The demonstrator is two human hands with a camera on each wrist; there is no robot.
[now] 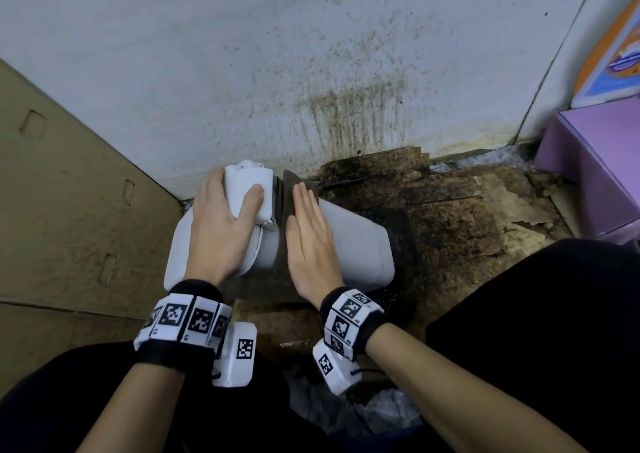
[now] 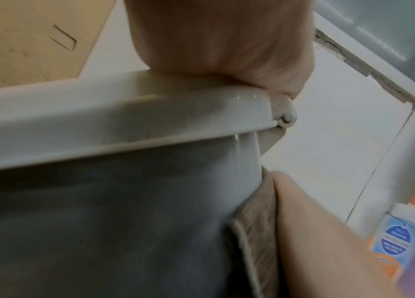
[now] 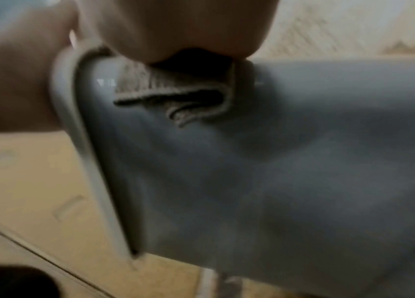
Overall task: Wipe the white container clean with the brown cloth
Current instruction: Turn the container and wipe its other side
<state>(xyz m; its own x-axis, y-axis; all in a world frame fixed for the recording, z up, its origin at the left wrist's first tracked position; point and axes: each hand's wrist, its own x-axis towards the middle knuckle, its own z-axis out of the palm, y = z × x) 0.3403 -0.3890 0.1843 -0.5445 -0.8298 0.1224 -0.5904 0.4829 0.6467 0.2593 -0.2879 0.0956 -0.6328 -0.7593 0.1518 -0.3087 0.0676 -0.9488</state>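
Head view puts the white container (image 1: 349, 231) on its side on a stained floor, its lidded end toward a cardboard box (image 1: 69, 193) on my left and its base toward the right. My left hand (image 1: 221, 224) grips that lid end, thumb wrapped over the top. My right hand (image 1: 308, 241) lies flat with straight fingers, pressing the brown cloth (image 1: 282, 207) onto the container's side just beside the lid.

Behind the container I see a white wall (image 1: 277, 54) spattered with dark brown streaks; peeling, soiled floor covering (image 1: 450, 217) runs off to the right. A purple box (image 1: 595, 162) stands well apart on the right. Above it is an orange and blue package (image 1: 616, 54); its print is too blurred for me to read.

Left wrist view adds the lid's rim and a small hinge pin (image 2: 288, 117), hidden from the head camera. Right wrist view shows the cloth's folded edge (image 3: 175, 96) bunched under my palm, though blurred.
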